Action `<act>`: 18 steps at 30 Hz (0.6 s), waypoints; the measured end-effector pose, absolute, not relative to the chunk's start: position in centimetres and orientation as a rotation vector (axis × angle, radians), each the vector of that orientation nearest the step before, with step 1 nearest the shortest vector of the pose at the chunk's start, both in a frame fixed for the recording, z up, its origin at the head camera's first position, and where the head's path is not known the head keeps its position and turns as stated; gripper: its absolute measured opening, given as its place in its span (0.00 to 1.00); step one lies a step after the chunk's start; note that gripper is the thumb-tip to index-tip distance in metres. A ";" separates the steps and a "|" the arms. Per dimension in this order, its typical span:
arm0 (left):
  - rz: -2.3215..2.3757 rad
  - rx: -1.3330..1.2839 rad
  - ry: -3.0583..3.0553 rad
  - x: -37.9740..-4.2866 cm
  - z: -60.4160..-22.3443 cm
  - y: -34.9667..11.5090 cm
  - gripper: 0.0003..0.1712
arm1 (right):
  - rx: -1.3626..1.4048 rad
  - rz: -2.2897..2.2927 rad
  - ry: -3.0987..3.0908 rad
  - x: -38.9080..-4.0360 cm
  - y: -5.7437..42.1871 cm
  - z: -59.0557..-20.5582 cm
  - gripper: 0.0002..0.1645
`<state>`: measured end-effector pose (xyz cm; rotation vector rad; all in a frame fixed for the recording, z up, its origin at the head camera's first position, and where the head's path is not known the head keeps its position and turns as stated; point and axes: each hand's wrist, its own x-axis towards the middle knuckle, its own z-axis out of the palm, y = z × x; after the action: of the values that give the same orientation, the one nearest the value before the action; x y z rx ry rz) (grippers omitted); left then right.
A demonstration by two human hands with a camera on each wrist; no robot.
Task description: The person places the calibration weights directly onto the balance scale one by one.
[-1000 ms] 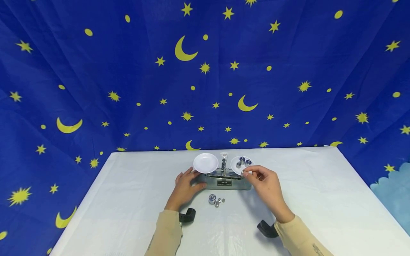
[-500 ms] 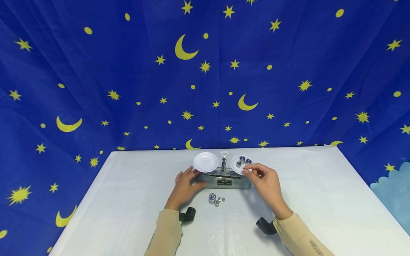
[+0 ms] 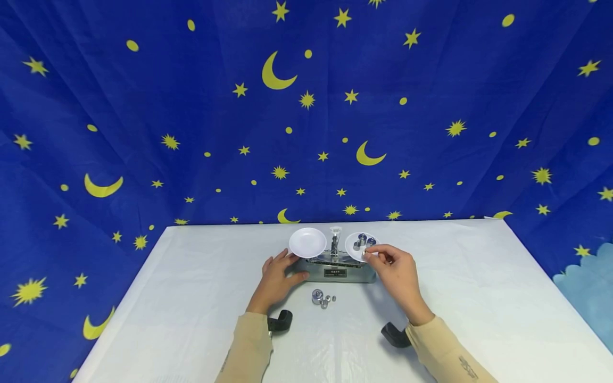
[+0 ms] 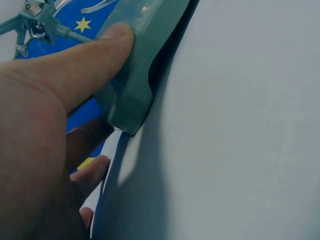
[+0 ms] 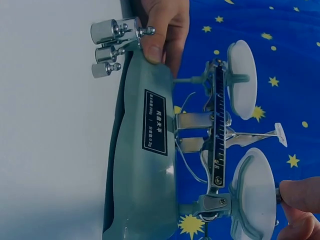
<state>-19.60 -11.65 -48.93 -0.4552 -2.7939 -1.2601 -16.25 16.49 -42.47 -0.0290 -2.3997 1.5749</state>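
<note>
A green balance scale (image 3: 313,271) with two white pans stands near the far side of the table. My left hand (image 3: 276,282) holds the left end of its base, thumb (image 4: 117,40) on the front face and fingers round behind. The left pan (image 3: 307,242) bears nothing. Several metal weights (image 3: 362,240) stand on the right pan (image 3: 351,250). At that pan's near rim my right hand (image 3: 395,274) pinches a small metal weight (image 5: 279,195) between thumb and fingertips, which mostly hide it.
Several loose weights (image 3: 317,297), one larger than the others, stand on the white-covered table (image 3: 191,319) before the scale. A blue curtain (image 3: 215,117) with yellow stars and moons hangs behind the table's far edge.
My right hand has shifted slightly left and inward over the right pan's near rim, still pinching the small weight. The left hand keeps its hold on the base.
</note>
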 end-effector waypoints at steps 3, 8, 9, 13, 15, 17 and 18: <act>-1.261 -0.453 -2.795 -19.6 -49.0 -11.6 0.32 | -0.045 1.562 -2.410 -16.4 16.5 -42.5 0.04; -1.266 -0.453 -2.787 -19.6 -49.1 -11.6 0.32 | -0.057 1.524 -2.430 -16.7 16.5 -42.6 0.05; -1.264 -0.455 -2.787 -19.6 -49.1 -11.6 0.32 | -0.057 1.517 -2.432 -16.7 16.4 -42.6 0.05; -1.244 -0.473 -2.781 -19.6 -49.1 -11.7 0.32 | -0.058 1.493 -2.438 -16.8 16.4 -42.6 0.05; -1.234 -0.482 -2.778 -19.7 -49.2 -11.7 0.32 | -0.059 1.480 -2.439 -16.8 16.4 -42.6 0.04; -1.226 -0.487 -2.776 -19.7 -49.2 -11.8 0.32 | -0.061 1.468 -2.441 -16.9 16.4 -42.7 0.04; -1.233 -0.480 -2.780 -19.7 -49.2 -11.8 0.32 | -0.061 1.461 -2.441 -16.9 16.4 -42.7 0.04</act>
<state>-19.69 -11.79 -49.21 -0.4800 -2.7804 -1.2331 -16.94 16.36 -42.71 -0.0610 -2.4414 1.4614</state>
